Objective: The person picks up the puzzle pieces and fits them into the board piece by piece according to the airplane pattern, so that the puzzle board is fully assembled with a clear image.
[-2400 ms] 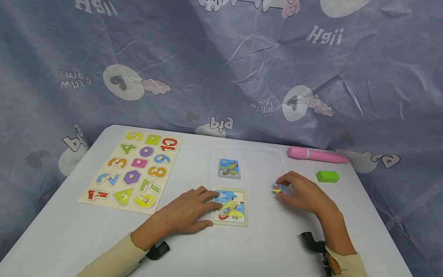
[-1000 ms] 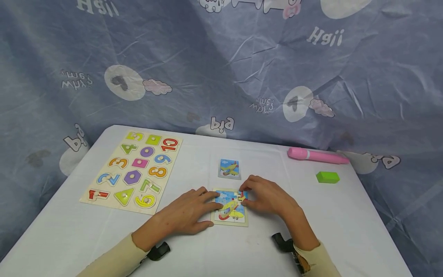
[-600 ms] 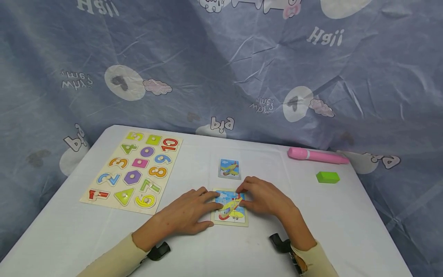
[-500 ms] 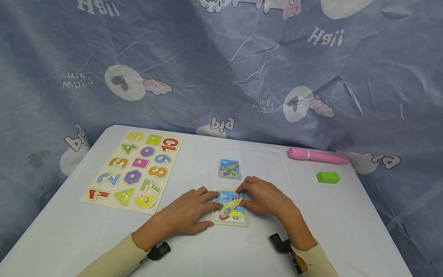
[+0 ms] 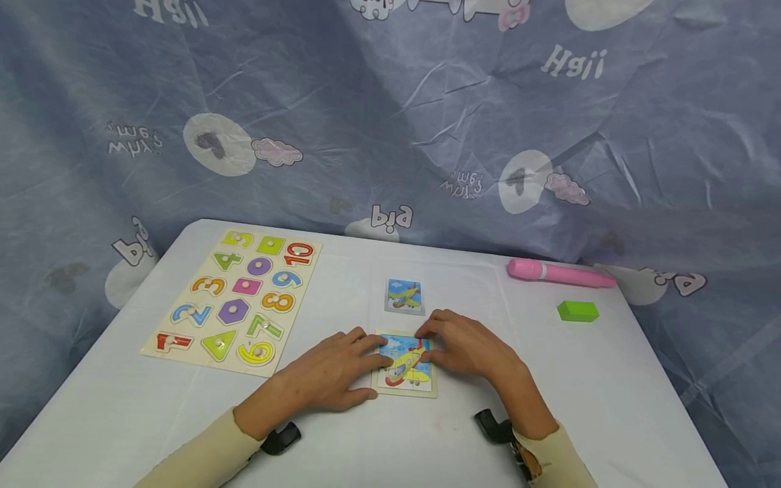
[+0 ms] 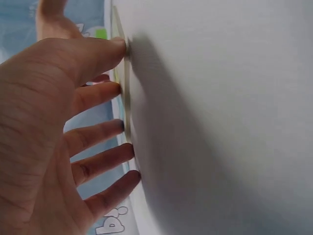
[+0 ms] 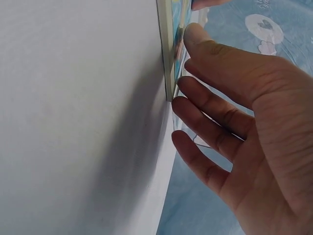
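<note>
A square jigsaw puzzle (image 5: 410,376) with a yellow aeroplane on blue sky lies in a pale wooden tray (image 5: 405,394) before me. My left hand (image 5: 332,369) rests at its left side, fingers spread and nearly straight, two fingertips over the picture and the thumb at the lower left corner. At the upper right corner, my right hand (image 5: 466,346) has thumb and index finger on a puzzle piece (image 5: 424,346) showing the red tail. That piece sits in line with its neighbours. In the right wrist view, the thumb (image 7: 195,36) touches the puzzle's face beside the tray edge.
Behind the puzzle lies a small aeroplane picture card (image 5: 404,297). A number and shape board (image 5: 201,369) is at the left. A pink marker-like stick (image 5: 561,273) and a green block (image 5: 577,311) lie at the right. A patterned cloth (image 5: 342,135) hangs behind the table.
My right hand has carried the puzzle piece leftward from the bare table to the tray's upper right corner, then lowered it in. The left hand has stayed put.
</note>
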Available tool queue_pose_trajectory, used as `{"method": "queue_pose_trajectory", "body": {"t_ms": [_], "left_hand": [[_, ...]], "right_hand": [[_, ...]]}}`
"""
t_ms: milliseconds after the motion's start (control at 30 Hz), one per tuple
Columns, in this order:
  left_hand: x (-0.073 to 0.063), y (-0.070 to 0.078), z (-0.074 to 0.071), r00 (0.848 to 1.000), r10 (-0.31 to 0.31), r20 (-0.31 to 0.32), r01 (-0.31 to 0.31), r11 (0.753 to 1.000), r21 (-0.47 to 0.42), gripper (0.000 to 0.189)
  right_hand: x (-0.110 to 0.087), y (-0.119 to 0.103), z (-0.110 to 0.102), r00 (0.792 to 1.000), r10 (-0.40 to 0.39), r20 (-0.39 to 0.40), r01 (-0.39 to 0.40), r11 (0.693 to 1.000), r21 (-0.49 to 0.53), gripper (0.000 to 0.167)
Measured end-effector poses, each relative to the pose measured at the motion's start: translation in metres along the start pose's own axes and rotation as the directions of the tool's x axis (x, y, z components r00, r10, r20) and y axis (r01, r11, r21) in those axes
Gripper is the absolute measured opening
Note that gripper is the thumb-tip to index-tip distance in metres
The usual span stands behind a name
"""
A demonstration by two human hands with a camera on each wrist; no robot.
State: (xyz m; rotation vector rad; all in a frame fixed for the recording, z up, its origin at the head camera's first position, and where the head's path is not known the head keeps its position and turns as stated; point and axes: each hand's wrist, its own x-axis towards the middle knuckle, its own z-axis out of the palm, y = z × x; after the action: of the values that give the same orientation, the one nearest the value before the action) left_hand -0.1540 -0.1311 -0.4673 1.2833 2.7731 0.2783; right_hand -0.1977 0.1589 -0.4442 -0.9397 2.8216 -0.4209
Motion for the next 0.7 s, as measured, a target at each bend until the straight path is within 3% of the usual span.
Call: {"method": "queue_pose_trajectory", "body": {"t_ms": [233, 467, 700], "left_hand": [[0.009, 0.006, -0.002, 0.999, 0.027, -0.040, -0.028, 1.000, -0.004, 0.055], [0.016, 0.011, 0.001, 0.999, 0.030, -0.039, -0.030, 0.999, 0.013, 0.057], [0.027, 0.017, 0.004, 0.999, 0.032, -0.032, -0.030, 0.998, 0.060, 0.065]], "right_hand": [[-0.001, 0.002, 0.000, 1.000, 0.013, -0.002, -0.013, 1.000, -0.001, 0.031], [0.000, 0.002, -0.001, 1.000, 0.007, -0.003, -0.007, 1.000, -0.005, 0.028], [-0.003, 0.007, -0.004, 0.998, 0.059, -0.004, -0.059, 0.998, -0.005, 0.023]]}}
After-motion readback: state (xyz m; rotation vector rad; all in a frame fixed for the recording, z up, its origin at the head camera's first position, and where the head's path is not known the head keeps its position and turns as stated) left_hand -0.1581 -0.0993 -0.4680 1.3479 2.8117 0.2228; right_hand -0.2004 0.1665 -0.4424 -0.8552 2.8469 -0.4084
